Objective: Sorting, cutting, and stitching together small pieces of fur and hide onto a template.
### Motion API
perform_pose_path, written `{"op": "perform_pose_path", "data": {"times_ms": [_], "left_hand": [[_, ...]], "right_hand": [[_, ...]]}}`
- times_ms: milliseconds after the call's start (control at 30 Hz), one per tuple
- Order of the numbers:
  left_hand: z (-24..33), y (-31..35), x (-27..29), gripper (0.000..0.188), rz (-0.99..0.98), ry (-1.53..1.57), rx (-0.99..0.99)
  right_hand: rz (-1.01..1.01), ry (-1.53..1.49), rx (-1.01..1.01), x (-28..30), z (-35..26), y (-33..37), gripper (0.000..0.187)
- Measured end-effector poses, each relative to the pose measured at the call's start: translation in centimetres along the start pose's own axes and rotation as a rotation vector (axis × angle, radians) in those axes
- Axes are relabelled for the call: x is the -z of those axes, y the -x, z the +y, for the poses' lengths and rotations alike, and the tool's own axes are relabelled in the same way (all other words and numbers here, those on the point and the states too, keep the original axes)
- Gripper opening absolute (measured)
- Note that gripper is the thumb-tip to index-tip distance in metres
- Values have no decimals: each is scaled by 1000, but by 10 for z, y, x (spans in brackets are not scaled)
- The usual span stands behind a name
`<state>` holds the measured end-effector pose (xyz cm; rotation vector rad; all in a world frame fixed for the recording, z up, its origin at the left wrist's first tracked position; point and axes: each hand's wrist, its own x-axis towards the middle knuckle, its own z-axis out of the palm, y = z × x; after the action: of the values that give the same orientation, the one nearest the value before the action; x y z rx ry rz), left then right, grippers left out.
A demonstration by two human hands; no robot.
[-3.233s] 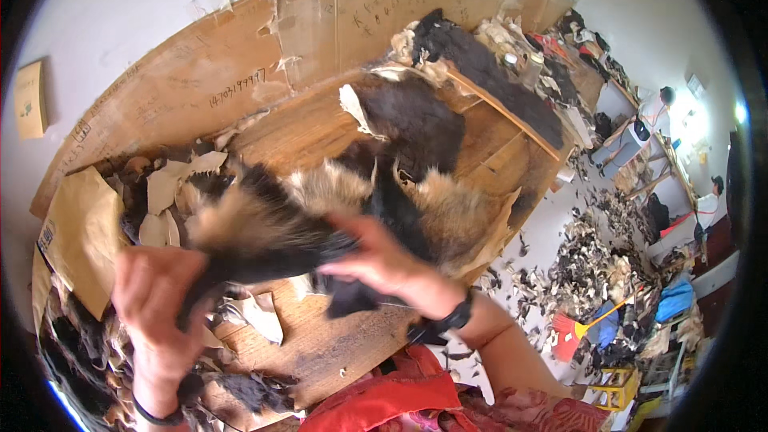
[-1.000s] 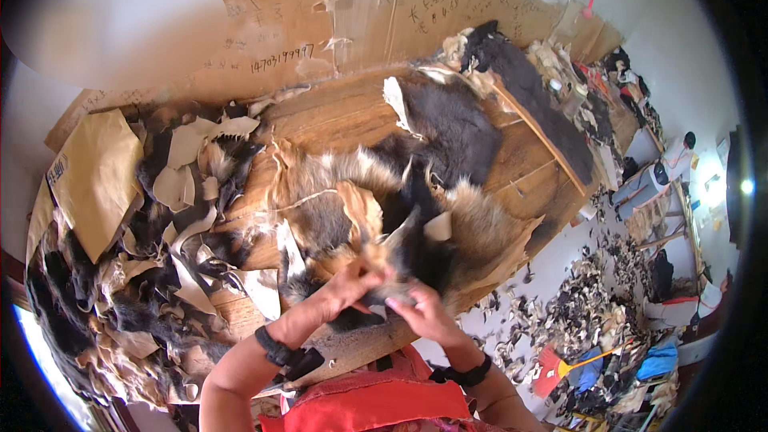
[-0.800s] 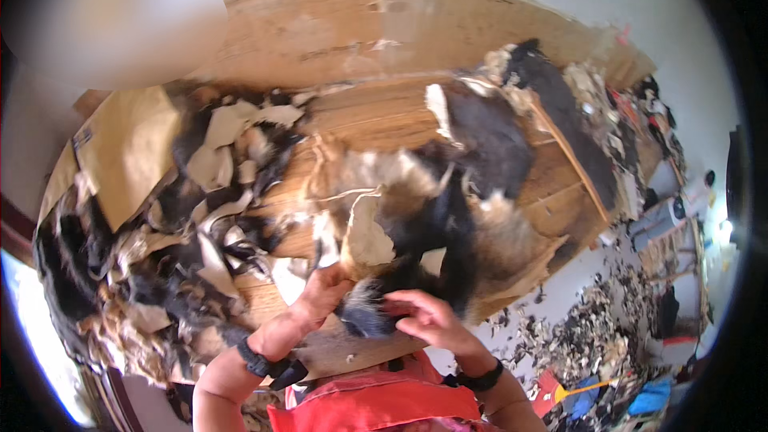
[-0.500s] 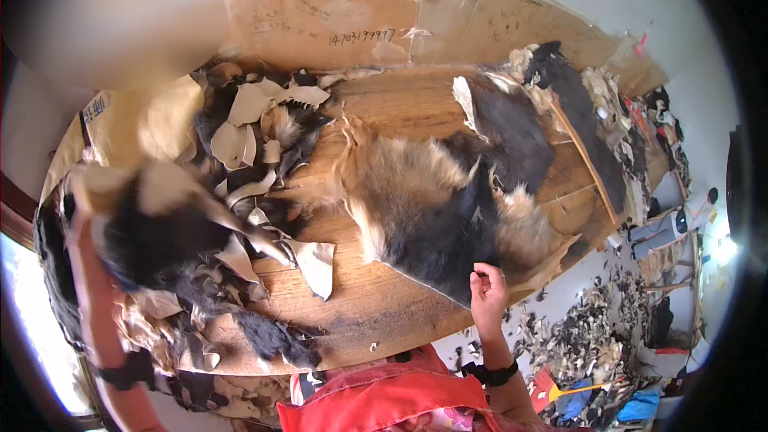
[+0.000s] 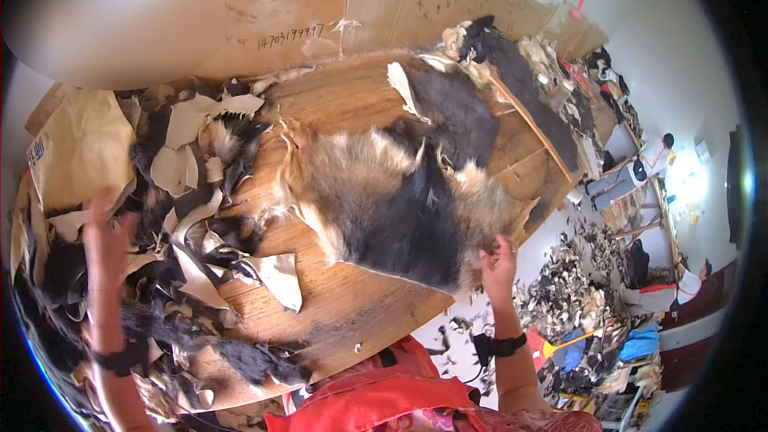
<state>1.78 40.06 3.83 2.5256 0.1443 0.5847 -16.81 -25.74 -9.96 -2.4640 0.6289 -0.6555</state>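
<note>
A large pelt (image 5: 400, 224), tan, cream and black, lies fur side up across the middle of the wooden table (image 5: 360, 312). At its lower right edge is my right hand (image 5: 500, 272), fingers loosely bent and apart, with nothing visible between them. My left hand (image 5: 108, 244) is blurred at the far left, fingers spread and empty. It is over a heap of dark fur scraps (image 5: 160, 312) with pale hide sides showing. A white hide piece (image 5: 278, 278) sticks out of the heap onto the table.
A dark brown pelt (image 5: 460, 116) lies behind the large one. Beside it are a wooden strip (image 5: 532, 124) and more fur pieces. A golden-tan bag (image 5: 84, 148) stands at the back left. Fur clippings (image 5: 576, 280) cover the floor at right, near a broom (image 5: 548, 346).
The dark fur piece in my left hand has been let go onto the left heap. My right hand has lifted slightly along the pelt's edge. The view has turned right.
</note>
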Motion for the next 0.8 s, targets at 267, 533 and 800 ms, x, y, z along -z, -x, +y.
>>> {"op": "perform_pose_path", "data": {"times_ms": [267, 533, 800], "left_hand": [[174, 86, -201, 34, -477, 447, -40], [370, 56, -370, 28, -511, 447, -167], [501, 13, -484, 93, -451, -95, -62]], "right_hand": [[-77, 139, 104, 3, 72, -118, 56], [-414, 63, 417, -1, 81, -169, 16], [-357, 92, 598, -38, 94, -231, 15]]}}
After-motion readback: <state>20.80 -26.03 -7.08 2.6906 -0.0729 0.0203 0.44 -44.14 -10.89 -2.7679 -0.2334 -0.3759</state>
